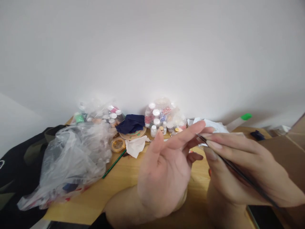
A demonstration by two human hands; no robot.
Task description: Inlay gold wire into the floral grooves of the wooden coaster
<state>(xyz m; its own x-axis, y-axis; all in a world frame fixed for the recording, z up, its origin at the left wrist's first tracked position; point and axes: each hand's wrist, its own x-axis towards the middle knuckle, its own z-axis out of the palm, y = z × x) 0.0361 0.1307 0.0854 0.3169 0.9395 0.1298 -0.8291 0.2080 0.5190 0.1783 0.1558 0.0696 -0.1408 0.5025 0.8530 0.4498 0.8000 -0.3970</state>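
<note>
Nearest, the right hand (252, 156) has its grip closed on a thin dark tool (238, 170), whose tip reaches the left hand's fingers; I cannot tell whether they touch. The left hand's (166, 181) grip is loose, palm showing, thumb apart. Below lies the wooden worktop (126, 171). At left sits a clear plastic bag (76, 156), a green stick (114, 163) beside it. Farther off are a round gold case (118, 145), white tissue (136, 146), dark blue cloth (131, 123) and white-capped jars (153, 131) near the wall (152, 47).
</note>
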